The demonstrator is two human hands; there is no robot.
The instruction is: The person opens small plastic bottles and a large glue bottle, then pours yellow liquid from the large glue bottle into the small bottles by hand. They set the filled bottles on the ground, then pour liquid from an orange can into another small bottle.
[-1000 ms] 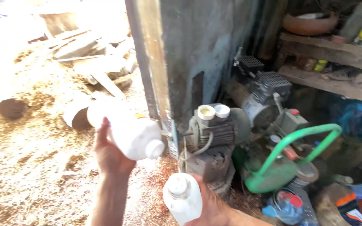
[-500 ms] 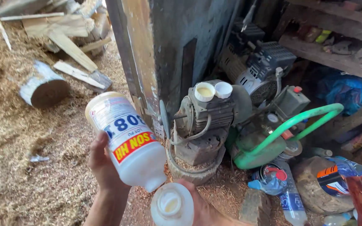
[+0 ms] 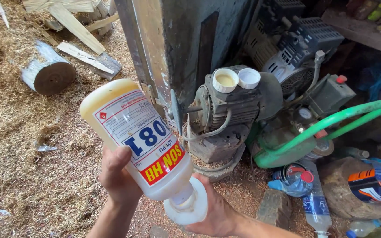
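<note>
**Bottle tipped mouth to mouth over a sawdust floor**

Nearest you, your right hand (image 3: 217, 211) cups a small white bottle (image 3: 189, 210) from below, fingers wrapped closed about it, its open mouth facing up. Your left hand (image 3: 117, 176) grips a larger labelled bottle (image 3: 140, 141), thumb across the label and fingers closed behind it; the bottle is upended at a slant, neck down, base up and to the left, with yellowish liquid showing at the raised end. Its neck meets the small bottle's mouth; whether anything flows cannot be told.

Just past the bottles, a grey motor (image 3: 230, 114) stands on a block, and two white caps (image 3: 236, 79) rest side by side on its top, one lying open side up. A green hose (image 3: 331, 121) loops to its right, above crushed plastic bottles (image 3: 305, 189) on the floor (image 3: 23, 176), which is covered in sawdust. A metal post (image 3: 151, 57) rises behind the motor.

Farther off on the left, a short log (image 3: 49, 75) lies on its side beside scrap boards (image 3: 84, 39).
</note>
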